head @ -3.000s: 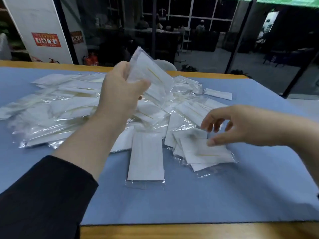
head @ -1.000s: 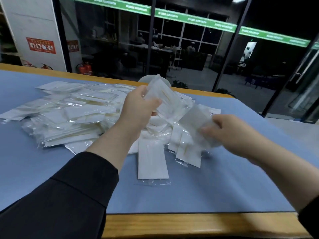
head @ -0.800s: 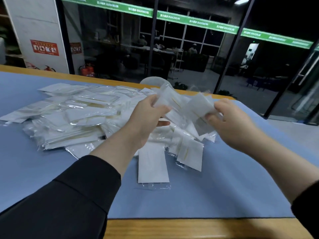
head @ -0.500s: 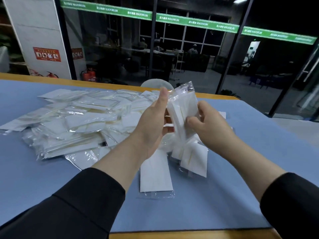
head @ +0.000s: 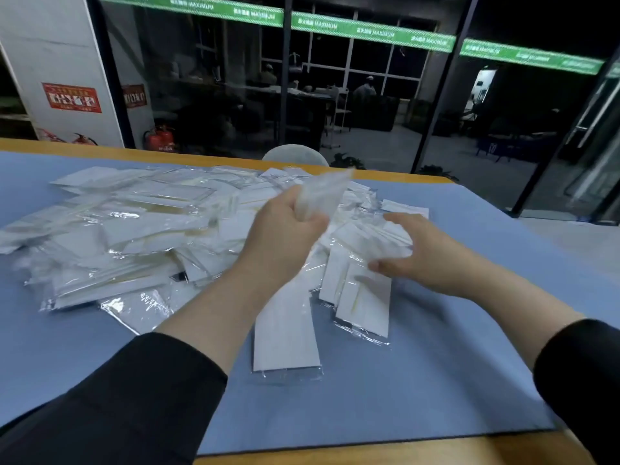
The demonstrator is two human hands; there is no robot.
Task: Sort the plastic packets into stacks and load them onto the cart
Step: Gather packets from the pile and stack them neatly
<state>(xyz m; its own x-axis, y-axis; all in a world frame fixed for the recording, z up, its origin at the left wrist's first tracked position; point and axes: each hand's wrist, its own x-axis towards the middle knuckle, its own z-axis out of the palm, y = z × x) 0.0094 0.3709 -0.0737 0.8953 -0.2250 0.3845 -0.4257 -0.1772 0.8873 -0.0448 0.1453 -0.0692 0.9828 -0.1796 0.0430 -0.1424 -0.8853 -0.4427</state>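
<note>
Blue-matted wooden desk (head: 436,380): your left hand (head: 285,236) keeps its grip on the gathered clear plastic packets (head: 318,193), while your right hand (head: 419,253), having added one, now pinches another white-card packet (head: 375,239) off the pile.

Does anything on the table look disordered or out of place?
Yes. The plastic packets lie in a loose overlapping heap on the blue mat, pointing every way, none stacked. No damage or spill is visible.

My view is dim overall, lit from overhead on the near side, so the blue surface (head: 419,380) reads evenly with only soft shadows beneath the arms. Beyond the far glass it is nearly black. Glare glints off the plastic packets (head: 127,236). The bundle in my left hand (head: 285,236) is smeared, probably by motion. Straight lines bow toward the frame edges.
</note>
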